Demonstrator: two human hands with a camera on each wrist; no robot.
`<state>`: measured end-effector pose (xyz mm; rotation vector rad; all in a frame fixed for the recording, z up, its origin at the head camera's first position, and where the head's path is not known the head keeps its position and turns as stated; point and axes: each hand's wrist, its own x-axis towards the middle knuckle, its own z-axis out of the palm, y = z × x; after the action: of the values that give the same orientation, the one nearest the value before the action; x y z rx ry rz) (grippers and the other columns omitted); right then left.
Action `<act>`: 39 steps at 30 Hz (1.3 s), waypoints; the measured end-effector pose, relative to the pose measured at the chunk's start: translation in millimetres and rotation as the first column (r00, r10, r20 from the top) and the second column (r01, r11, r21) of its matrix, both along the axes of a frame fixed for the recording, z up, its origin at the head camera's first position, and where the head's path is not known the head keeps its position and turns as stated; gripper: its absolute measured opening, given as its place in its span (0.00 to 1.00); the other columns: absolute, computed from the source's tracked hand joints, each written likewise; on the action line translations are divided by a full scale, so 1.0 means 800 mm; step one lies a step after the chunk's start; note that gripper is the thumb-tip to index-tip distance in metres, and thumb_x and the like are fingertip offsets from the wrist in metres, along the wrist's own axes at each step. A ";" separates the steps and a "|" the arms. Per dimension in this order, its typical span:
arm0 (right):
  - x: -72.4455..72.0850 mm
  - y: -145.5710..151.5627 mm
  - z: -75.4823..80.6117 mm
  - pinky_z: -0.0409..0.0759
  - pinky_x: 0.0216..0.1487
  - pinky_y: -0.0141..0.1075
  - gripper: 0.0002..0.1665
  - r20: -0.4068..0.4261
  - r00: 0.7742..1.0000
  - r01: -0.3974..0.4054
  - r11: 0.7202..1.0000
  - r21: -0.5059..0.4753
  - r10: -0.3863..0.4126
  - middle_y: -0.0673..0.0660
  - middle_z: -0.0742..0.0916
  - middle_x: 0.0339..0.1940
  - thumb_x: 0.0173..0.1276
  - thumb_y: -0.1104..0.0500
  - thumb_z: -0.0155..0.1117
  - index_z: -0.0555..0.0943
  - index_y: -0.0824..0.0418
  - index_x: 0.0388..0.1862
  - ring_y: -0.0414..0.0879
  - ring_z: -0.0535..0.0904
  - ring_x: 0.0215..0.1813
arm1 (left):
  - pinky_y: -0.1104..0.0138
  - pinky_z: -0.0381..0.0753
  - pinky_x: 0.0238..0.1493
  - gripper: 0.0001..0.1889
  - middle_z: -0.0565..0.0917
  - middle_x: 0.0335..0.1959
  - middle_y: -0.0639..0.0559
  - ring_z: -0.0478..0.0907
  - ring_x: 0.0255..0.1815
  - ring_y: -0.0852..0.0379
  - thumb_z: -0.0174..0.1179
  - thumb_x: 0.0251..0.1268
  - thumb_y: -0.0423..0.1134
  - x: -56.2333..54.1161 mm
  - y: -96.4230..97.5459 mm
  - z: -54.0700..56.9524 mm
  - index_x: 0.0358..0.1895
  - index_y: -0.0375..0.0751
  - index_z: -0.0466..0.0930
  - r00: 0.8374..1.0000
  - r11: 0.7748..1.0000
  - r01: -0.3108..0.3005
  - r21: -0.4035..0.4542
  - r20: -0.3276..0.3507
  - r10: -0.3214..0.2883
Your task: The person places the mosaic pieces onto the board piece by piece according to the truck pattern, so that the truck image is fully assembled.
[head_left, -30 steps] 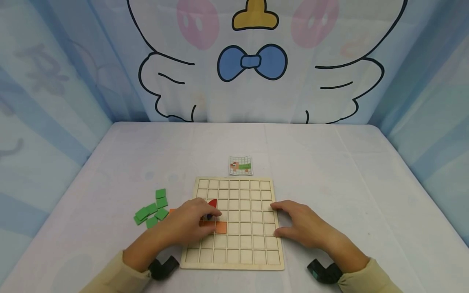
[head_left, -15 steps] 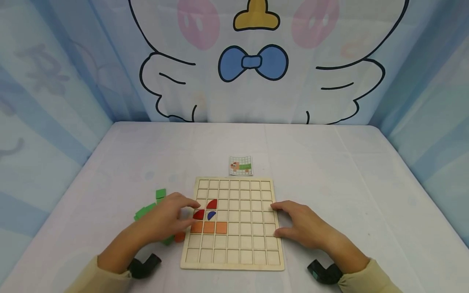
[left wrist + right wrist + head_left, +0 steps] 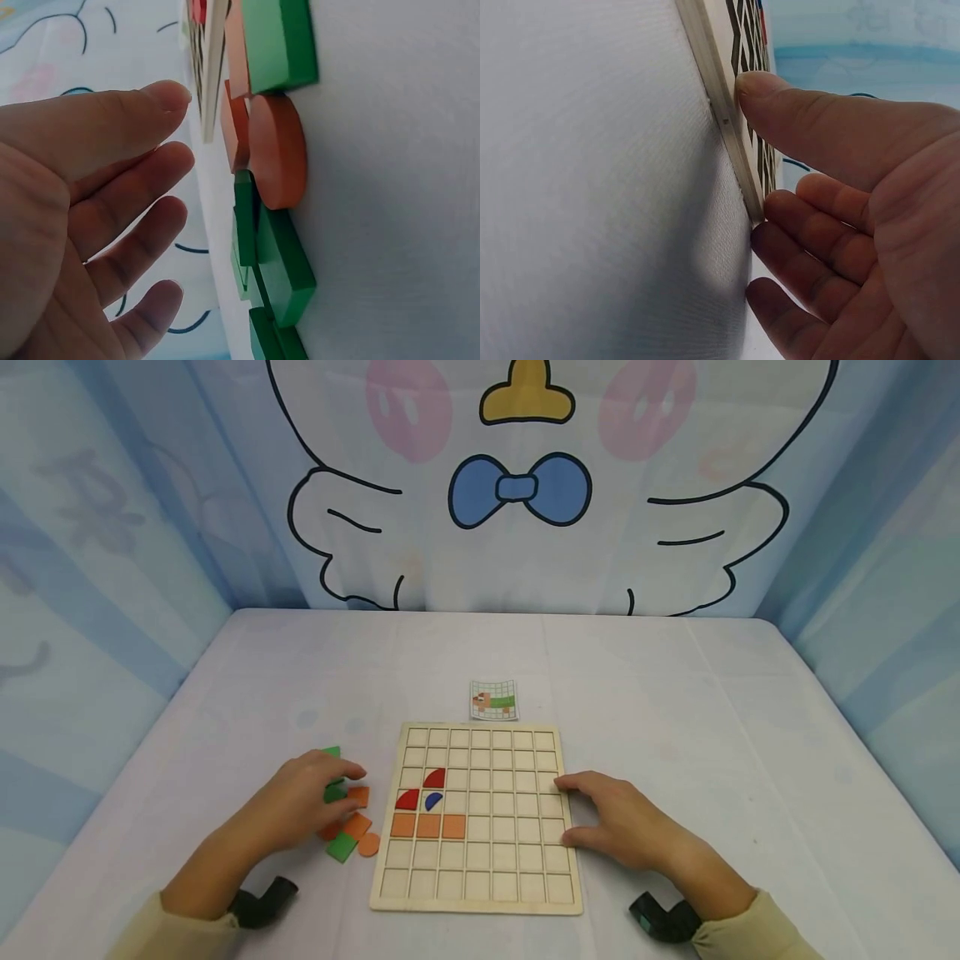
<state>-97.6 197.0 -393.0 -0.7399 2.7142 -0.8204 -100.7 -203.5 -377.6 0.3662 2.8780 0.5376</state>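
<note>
My left hand (image 3: 300, 802) hovers over the loose pieces left of the board, fingers spread apart with nothing between them. Below it lie green squares (image 3: 342, 847), orange squares (image 3: 357, 824) and an orange round piece (image 3: 368, 845); the hand hides part of the pile. The wooden grid board (image 3: 517, 857) holds three orange squares (image 3: 428, 826) in a row. Above them sit a blue half-round (image 3: 432, 802) and two red quarter-rounds (image 3: 435, 778). My right hand (image 3: 626, 822) rests at the board's right edge, thumb touching the rim and fingers loosely bent in the right wrist view.
A small picture card (image 3: 494, 702) lies just beyond the board, showing a green and orange figure on a grid. The white tablecloth (image 3: 712, 735) spreads around, with a printed curtain (image 3: 517, 560) behind. A black wrist device (image 3: 663, 917) sits below the right hand.
My left hand has moved left from over the board to the loose pieces, uncovering the red, blue and orange pieces on the grid. The right hand has stayed at the board's edge.
</note>
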 end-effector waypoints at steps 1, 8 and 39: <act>0.000 0.000 0.000 0.69 0.65 0.55 0.37 0.002 1.000 0.001 1.000 0.001 -0.001 0.58 0.80 0.63 0.63 0.50 0.75 0.75 0.65 0.66 0.58 0.73 0.67 | 0.48 0.77 0.56 0.17 0.82 0.49 0.49 0.76 0.51 0.47 0.73 0.60 0.42 -0.001 -0.001 -0.001 0.51 0.44 0.86 1.000 1.000 0.000 -0.001 0.005 0.000; 0.000 0.000 0.001 0.69 0.65 0.55 0.37 0.007 1.000 -0.004 1.000 0.001 0.004 0.58 0.80 0.63 0.63 0.50 0.74 0.75 0.65 0.66 0.58 0.73 0.67 | 0.50 0.78 0.55 0.16 0.83 0.46 0.51 0.76 0.49 0.49 0.73 0.59 0.39 -0.005 -0.004 -0.006 0.49 0.41 0.86 1.000 1.000 0.009 -0.010 0.018 -0.009; 0.000 -0.001 0.000 0.69 0.65 0.54 0.37 0.006 1.000 0.002 1.000 0.005 -0.002 0.58 0.80 0.63 0.62 0.50 0.75 0.75 0.64 0.66 0.58 0.73 0.67 | 0.52 0.79 0.51 0.14 0.83 0.42 0.52 0.76 0.45 0.51 0.73 0.58 0.38 -0.012 -0.008 -0.016 0.47 0.40 0.86 1.000 1.000 -0.001 -0.019 -0.001 0.001</act>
<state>-97.8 196.6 -392.6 -0.7319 2.7109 -0.8147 -110.1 -209.7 -390.0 0.3621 2.8819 0.5105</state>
